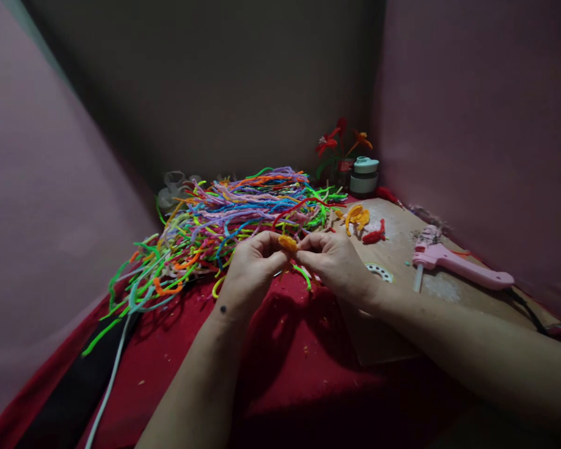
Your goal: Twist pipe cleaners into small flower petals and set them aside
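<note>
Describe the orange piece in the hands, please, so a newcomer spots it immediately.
Start at the big heap of colourful stems on the red cloth. Just in front, the left hand and right hand come together. Between them is the orange piece, held up, unlike the similar pieces lying on the board.

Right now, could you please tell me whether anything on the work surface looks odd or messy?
Yes, mildly: grubby residue clumps on the pink glue gun, whitish smears mark the brown board, and crumbs dot the red cloth. They look like untidied mess; nothing appears clearly broken.
</note>
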The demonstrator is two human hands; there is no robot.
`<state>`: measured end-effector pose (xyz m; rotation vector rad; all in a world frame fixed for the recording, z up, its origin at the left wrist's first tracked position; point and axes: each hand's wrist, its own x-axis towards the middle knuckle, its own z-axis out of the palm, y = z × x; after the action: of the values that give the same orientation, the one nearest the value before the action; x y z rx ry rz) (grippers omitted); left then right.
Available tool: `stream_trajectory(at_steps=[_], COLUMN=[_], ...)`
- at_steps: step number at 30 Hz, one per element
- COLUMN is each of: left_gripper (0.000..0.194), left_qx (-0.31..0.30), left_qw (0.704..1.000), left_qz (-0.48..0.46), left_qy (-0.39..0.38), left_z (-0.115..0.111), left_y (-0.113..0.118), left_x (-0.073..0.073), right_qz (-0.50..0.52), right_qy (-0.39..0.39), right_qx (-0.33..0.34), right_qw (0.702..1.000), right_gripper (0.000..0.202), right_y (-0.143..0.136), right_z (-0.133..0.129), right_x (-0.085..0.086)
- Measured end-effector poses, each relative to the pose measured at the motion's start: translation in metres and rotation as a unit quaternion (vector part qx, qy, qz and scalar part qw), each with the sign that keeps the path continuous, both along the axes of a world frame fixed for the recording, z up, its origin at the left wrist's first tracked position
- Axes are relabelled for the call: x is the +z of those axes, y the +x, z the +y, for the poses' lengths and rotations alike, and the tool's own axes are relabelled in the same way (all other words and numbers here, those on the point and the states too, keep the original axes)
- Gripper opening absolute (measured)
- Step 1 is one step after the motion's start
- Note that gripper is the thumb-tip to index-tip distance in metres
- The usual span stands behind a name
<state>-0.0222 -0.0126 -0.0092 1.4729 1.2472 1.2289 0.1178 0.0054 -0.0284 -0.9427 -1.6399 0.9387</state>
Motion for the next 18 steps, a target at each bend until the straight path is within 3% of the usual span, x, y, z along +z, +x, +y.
stream_trajectory(at_steps=[18], left_gripper=[0.014], left_qx=[-0.004], left_qw=[1.000], left_qz=[0.002], left_qy=[0.002], left_z=[-0.0009], left_y=[-0.0027], left_x=[-0.0004], right_qz=[0.040], right_qy=[-0.049], right_qx=[0.023], right_qw=[0.998], right_gripper=[0.008], right_y=[0.0009], right_z=[-0.0013], right_x=[0.0046])
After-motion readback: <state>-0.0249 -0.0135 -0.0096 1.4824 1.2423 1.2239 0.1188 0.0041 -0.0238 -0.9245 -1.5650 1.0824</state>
